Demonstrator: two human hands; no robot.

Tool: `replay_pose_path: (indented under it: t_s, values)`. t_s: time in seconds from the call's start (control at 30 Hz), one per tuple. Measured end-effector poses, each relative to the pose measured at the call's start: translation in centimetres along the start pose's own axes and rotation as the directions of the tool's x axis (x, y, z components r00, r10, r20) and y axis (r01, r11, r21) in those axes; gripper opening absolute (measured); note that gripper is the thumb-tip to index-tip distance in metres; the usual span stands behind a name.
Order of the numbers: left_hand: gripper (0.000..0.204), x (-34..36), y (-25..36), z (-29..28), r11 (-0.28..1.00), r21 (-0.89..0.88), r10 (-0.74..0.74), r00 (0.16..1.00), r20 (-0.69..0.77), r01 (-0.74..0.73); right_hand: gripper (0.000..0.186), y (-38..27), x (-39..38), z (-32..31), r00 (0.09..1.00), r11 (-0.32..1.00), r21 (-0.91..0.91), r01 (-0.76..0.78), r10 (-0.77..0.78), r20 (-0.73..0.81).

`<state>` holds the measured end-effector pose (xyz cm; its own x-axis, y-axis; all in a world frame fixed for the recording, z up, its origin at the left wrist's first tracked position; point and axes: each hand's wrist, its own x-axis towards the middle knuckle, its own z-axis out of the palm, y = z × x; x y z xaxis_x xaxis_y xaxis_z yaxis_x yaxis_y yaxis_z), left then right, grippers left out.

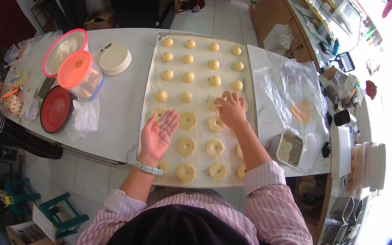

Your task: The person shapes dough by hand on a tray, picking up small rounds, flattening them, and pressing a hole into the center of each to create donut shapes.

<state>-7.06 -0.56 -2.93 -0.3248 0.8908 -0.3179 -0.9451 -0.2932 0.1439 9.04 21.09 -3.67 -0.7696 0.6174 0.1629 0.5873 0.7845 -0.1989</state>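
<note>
One pale dough round (212,104) was shown in the third column from the left and the fourth row from the far edge of a floured tray (200,89), its right part hidden by the right hand (230,111). From its smooth, matt surface it was judged light, soft and easily dented, more likely tacky than slippery where flour was thin. Hold was judged best taken low around the rim or from beneath, with flat, spread fingers, since a pinch at the middle would probably mark it.

The visible part of the round was placed just to the left of the right thumb and beneath the bent fingers, whose tips were directed downward. Whether it was gripped or only touched could not be told, the contact being concealed. The left hand (158,135) was held palm up with its fingers extended and nothing grasped, nearer the body and to the left of the round.

Around these, domed dough balls (188,77) were arranged in rows on the far side, and flattened dough rings (186,146), each marked at the centre, on the near side. Beyond the tray, a crumpled plastic sheet (287,80) and a metal tin (274,144) were seen to the right; a red bowl (55,110) was seen to the left.
</note>
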Motion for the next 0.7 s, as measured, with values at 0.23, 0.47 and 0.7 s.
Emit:
replay_pose_path:
  t_s: [0.23,0.47,0.7]
  values:
    - [0.042,0.8,-1.8,-0.1,0.984,0.157,-0.082,0.996,-0.028,0.085,0.022,-1.0,-0.5,0.5,1.0,1.0,-0.019,0.014,-0.014,0.021]
    - [0.029,1.8,-5.7,-0.2,0.874,0.473,-0.075,0.992,-0.1,0.113,0.03,-5.8,-3.4,-1.5,0.999,0.943,0.333,0.02,-0.034,0.037]
    - [0.024,1.5,-7.7,1.7,0.794,0.597,0.159,0.987,-0.024,-0.113,0.03,-9.0,-7.5,-4.2,0.981,0.991,0.121,0.053,-0.029,-0.192]
